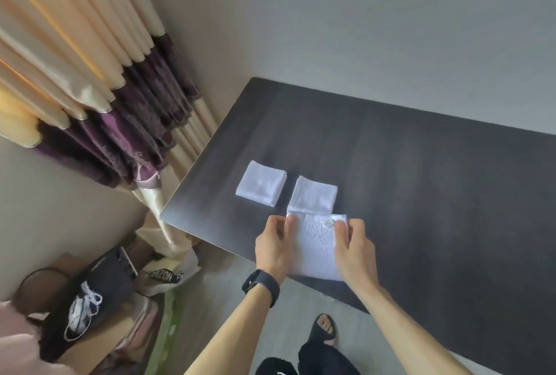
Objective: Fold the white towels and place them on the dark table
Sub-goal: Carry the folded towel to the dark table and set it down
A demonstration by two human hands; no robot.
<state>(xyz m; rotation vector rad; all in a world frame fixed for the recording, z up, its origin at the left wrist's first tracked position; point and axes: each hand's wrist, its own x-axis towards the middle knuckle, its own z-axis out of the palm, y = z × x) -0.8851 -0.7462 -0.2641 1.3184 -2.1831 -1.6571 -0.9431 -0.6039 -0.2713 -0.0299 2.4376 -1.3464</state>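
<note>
Two folded white towels lie side by side on the dark table (421, 182): one square towel (261, 183) to the left, a second (314, 195) to its right. A third white towel (317, 246), with a small label near its far right corner, lies near the table's front edge, just below the second one. My left hand (275, 243), with a dark watch on the wrist, pinches the third towel's far left corner. My right hand (355, 246) pinches its far right corner, beside the label.
Cream and purple curtains (99, 79) hang to the left of the table. On the floor at lower left sit bags, a dark case with a white lace (90, 299) and a white printed bag (168, 275). My sandalled foot (325, 329) stands below the table's edge.
</note>
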